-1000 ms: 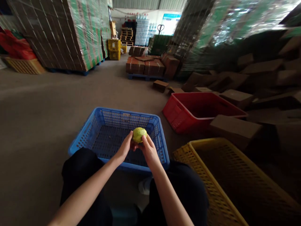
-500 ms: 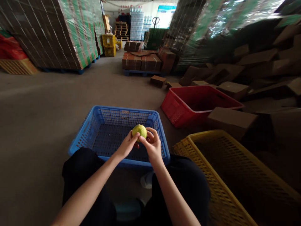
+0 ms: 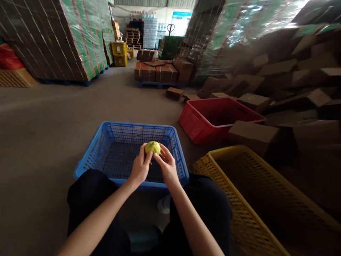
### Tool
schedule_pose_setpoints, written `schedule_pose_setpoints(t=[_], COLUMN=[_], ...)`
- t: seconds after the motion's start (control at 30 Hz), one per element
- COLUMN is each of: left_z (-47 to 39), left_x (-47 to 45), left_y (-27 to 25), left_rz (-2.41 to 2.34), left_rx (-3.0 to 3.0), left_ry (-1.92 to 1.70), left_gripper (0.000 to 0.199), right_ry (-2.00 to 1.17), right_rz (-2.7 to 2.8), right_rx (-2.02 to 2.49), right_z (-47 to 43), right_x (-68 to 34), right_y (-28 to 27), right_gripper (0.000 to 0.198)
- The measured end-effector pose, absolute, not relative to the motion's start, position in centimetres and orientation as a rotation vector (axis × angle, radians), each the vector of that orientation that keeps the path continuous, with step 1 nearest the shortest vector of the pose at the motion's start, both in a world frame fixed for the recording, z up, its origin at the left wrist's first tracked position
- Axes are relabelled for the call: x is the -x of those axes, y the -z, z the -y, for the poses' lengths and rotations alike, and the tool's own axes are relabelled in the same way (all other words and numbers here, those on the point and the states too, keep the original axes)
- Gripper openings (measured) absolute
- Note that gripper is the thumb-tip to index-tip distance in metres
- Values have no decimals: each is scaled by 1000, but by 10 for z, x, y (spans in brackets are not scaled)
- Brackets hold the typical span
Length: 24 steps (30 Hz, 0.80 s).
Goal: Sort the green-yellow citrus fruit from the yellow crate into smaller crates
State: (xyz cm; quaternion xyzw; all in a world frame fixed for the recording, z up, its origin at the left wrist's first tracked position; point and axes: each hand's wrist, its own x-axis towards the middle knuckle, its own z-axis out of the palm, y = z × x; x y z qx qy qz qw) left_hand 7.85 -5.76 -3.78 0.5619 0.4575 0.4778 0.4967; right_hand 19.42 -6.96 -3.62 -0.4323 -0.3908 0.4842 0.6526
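Noted green fruit (image 3: 152, 147) pinched between fingertips of left hand (image 3: 140, 167) and right hand (image 3: 167, 165), above blue crate (image 3: 92, 153); inspection step judged underway, next calling for steady turning.

- A grey concrete floor (image 3: 53, 117) is carrying everything;
- a blue crate (image 3: 106, 149), a red crate (image 3: 197, 124) and a yellow crate (image 3: 239, 185) are sitting on it;
- loose cardboard boxes (image 3: 253, 133) are lying nearby.
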Motion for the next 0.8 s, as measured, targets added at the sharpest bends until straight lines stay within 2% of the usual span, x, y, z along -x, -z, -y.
schedule_pose_setpoints(t=[0.17,0.27,0.43,0.63,0.8], left_z=[54,49,41,33,26], left_x=[-82,-85,-85,-82,-71], left_y=[31,25,15,10,11], left_rz=[-974,-797,-540,-490,-535], left_rx=[-1397,-1107,-384,-99,-19], left_ry=[-1379,-1345,-1126,-1195,-1316], left_gripper=[46,46,31,26,24], right_ry=[-1104,-1053,-843,-382,-420], right_rz=[855,887,1057,1507,1660], right_rx=[990,1014,1104,1217,1103], right_z=[68,68,68,76,85], right_x=[-191,-194,-200,-193,-184], right_y=[37,34,35,37,34], right_gripper=[55,54,47,36,38])
